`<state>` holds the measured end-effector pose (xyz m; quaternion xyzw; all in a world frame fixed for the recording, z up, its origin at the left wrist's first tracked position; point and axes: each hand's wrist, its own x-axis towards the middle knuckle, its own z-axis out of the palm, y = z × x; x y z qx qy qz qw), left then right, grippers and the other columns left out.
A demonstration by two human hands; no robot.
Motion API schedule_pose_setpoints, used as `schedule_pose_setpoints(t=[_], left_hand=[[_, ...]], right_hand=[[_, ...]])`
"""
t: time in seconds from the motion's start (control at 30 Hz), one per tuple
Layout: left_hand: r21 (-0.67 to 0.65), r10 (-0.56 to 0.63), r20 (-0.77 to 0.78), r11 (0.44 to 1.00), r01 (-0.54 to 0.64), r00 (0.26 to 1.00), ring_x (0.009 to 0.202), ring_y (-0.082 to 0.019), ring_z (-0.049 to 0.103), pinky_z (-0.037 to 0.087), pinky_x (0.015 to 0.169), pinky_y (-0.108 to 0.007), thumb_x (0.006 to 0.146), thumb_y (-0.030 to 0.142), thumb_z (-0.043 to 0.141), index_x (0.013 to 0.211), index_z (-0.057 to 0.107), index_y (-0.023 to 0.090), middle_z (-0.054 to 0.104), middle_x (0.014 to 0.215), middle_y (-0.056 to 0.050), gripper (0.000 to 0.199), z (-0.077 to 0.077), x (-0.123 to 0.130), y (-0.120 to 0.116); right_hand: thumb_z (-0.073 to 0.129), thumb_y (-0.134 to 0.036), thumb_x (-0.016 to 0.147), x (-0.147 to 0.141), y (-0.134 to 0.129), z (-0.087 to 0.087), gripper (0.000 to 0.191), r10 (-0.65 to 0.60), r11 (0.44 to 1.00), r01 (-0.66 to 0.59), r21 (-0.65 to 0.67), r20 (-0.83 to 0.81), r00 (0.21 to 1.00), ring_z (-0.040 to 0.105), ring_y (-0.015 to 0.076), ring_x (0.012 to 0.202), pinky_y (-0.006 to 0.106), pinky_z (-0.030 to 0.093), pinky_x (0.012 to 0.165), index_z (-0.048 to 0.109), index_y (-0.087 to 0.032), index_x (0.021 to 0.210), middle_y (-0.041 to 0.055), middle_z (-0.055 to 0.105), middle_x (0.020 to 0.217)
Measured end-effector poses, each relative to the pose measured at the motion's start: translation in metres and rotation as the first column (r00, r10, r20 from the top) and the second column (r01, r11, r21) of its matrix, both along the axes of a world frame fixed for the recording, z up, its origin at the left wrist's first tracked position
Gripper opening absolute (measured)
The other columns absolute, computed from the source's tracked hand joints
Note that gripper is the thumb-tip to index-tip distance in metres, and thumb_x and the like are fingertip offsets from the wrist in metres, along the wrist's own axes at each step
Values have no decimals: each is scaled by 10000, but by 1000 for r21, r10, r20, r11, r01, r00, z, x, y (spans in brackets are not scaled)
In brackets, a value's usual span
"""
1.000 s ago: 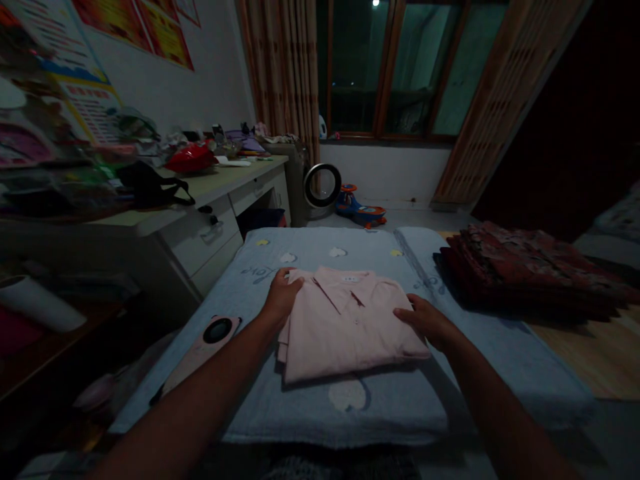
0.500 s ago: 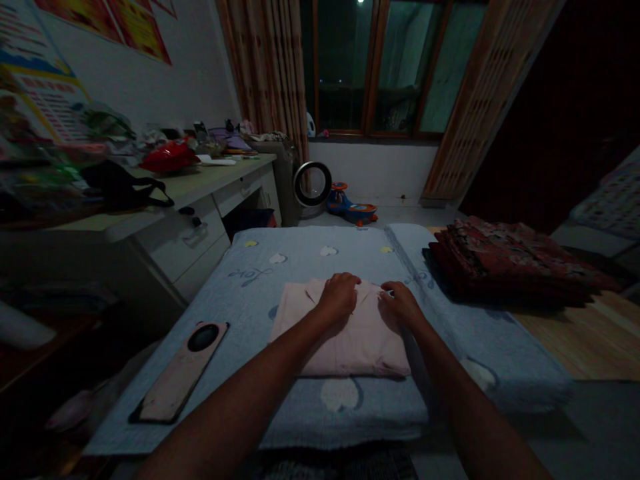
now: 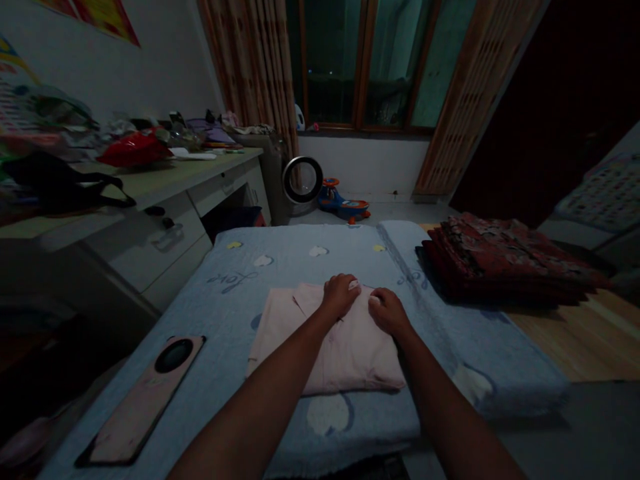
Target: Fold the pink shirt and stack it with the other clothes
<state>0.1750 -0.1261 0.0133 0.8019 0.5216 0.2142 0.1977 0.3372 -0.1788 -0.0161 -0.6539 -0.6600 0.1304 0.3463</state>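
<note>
One phone [image 3: 143, 401] and dark-red stacked clothes [image 3: 500, 257] flank the folded pink shirt [image 3: 356, 353]; left hand [image 3: 340, 295] and right hand [image 3: 390, 312] pinch its collar [image 3: 365, 297], fingers together.

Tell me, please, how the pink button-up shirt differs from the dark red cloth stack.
The pink button-up shirt is plain; the dark red cloth stack is patterned on top. The shirt lies flatter; the stack rises in several layers. The left hand and right hand touch the shirt, not the stack. Both look folded.
</note>
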Motion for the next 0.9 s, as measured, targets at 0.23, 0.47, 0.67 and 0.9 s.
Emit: schedule_pose_setpoints(t=[0.23,0.47,0.67,0.9], left_hand=[[43,2,262,999,-14,965,998,-181,597,416,909,-311,894,256,508,1020,624,233,652,1048,-32,173,-5,-6,-9],[149,-54,193,988,25,980,1027,-183,598,358,961,-337,945,251,461,1069,549,242,664,1055,-28,152,-10,-2,-12],[161,-19,171,987,-9,985,1053,-183,604,351,978,-336,960,206,422,1111,501,217,663,1058,-48,170,-9,-1,-14],[187,-18,130,982,-7,991,1064,-189,611,355,972,-334,967,191,406,1129,478,218,665,1072,-56,179,-12,0,-13]], right_hand=[[469,-265,713,0,-4,8,221,4,999,-12,-49,-162,987,593,187,759,274,450,727,651,-199,821,32,681,817],[484,-385,827,-2,0,8,301,64,996,-74,-48,-191,979,635,190,792,267,448,759,718,-196,812,39,719,823],[399,-445,870,-2,1,6,407,-42,995,25,-101,-170,985,571,159,666,242,370,604,612,-183,642,14,621,663],[407,-423,878,0,2,4,367,25,998,-34,-52,-161,987,601,180,779,266,407,717,664,-191,756,39,683,803]])
